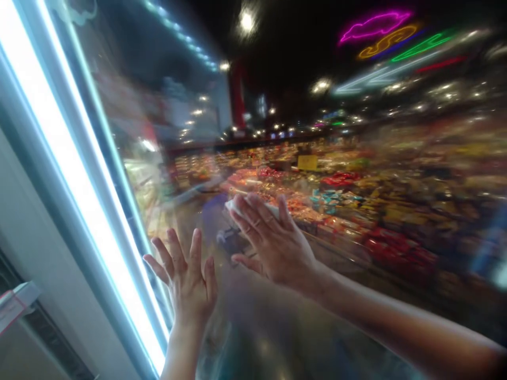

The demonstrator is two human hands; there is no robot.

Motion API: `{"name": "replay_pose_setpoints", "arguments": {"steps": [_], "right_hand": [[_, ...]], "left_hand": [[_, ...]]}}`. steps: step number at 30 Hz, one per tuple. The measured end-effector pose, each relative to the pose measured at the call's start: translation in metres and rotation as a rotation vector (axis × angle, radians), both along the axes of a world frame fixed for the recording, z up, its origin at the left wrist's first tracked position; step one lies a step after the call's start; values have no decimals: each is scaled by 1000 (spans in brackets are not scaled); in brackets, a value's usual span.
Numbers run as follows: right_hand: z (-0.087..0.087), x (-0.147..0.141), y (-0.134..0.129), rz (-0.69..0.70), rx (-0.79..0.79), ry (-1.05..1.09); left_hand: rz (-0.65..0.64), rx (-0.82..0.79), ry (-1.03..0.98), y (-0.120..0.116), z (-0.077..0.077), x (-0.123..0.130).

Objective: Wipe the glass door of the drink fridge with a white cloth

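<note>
Right hand (269, 243) is laid flat over a cloth (230, 205), seemingly to pin it to glass (253, 332); left hand (188, 279) is splayed empty near the left edge's light (74, 163).

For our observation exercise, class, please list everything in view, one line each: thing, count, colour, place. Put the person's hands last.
Light strips: at least two, white, left
Panel: one, pale grey, lower left
Label: one, white with red edging, lower left corner
Dotted light row: one, bluish white, top
Neon shapes: at least three, pink, orange, green, upper right
Overhead lights: many, white, upper half
Yellow board: one, yellow, right of centre
Goods: too blurred to count, red, yellow, teal, right
White item: one, white, under right fingers
Left hand: one, bare, fingers spread, lower centre
Right hand: one, bare, centre
</note>
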State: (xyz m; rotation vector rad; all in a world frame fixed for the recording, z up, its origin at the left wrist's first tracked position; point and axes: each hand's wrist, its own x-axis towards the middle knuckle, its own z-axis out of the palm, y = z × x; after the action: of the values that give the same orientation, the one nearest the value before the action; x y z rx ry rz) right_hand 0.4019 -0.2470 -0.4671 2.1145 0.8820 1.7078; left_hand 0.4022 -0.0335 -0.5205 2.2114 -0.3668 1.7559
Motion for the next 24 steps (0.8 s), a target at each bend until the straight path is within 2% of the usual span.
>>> {"name": "replay_pose_setpoints", "arguments": {"steps": [4, 6, 8, 10, 14, 15, 20, 21, 24], "right_hand": [[19, 3, 5, 33, -297, -21], [44, 3, 8, 37, -284, -43], [72, 0, 13, 10, -190, -40], [92, -3, 19, -19, -173, 3], [103, -5, 24, 13, -487, 122], [108, -3, 24, 23, -513, 123], [141, -2, 22, 25, -297, -5], [144, -3, 21, 31, -321, -2], [152, -1, 17, 79, -522, 31]], "left_hand": [[-29, 15, -25, 11, 13, 1], [-38, 17, -24, 15, 19, 1], [-46, 6, -28, 16, 25, 1], [-54, -13, -38, 17, 30, 1], [-94, -34, -71, 17, 39, -1], [-106, -28, -85, 17, 42, -1], [-123, 31, -142, 10, 62, -1], [-123, 24, -144, 7, 66, -2], [-121, -23, -153, -2, 75, -3]]}}
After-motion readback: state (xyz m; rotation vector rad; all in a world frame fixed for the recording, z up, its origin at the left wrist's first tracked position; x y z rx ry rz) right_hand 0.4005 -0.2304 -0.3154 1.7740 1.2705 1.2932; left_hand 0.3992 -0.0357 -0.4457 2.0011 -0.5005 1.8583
